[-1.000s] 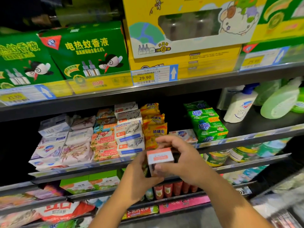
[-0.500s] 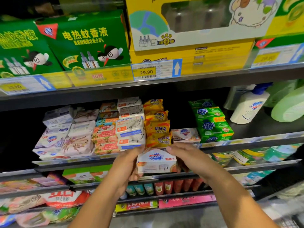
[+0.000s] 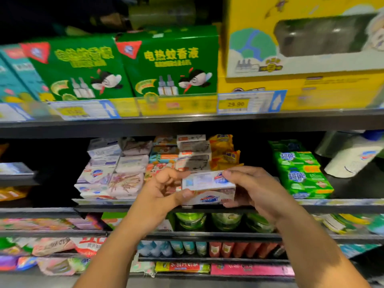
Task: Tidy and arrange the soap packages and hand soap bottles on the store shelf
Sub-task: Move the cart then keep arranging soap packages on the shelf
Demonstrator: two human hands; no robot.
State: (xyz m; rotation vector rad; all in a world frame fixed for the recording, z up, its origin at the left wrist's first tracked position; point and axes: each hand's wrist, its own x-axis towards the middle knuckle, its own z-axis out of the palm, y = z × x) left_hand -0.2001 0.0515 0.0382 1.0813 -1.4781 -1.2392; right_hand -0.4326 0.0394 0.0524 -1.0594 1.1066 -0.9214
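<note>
Holding a white soap package [image 3: 207, 180] between both hands at the front of the middle shelf, I am lining it up with the open slot between the yellow soap packs [image 3: 224, 150] and the green soap packs [image 3: 301, 173]. My left hand [image 3: 164, 192] pinches the package's left end, thumb at the lower corner and fingers curled above it. My right hand [image 3: 251, 188] wraps the right end, fingers laid over the top edge. The package sits roughly level, long side toward me, with its lower edge right at the shelf lip [image 3: 332, 203]. Blur stops me telling whether it rests on the board or hangs just above it. A hand soap bottle [image 3: 351, 159] shows at the far right of the same shelf, well apart from my hands.

To do this step well, I judge the package should go straight back, flat and square to the lip, logo face outward like its neighbours. Pressure should come evenly from both ends so it does not skew toward the yellow soap packs, which look loosely piled and could topple if nudged. I would loosen my grip only once the base is fully supported, then press the front face flush with the front of the green soap packs.
</note>
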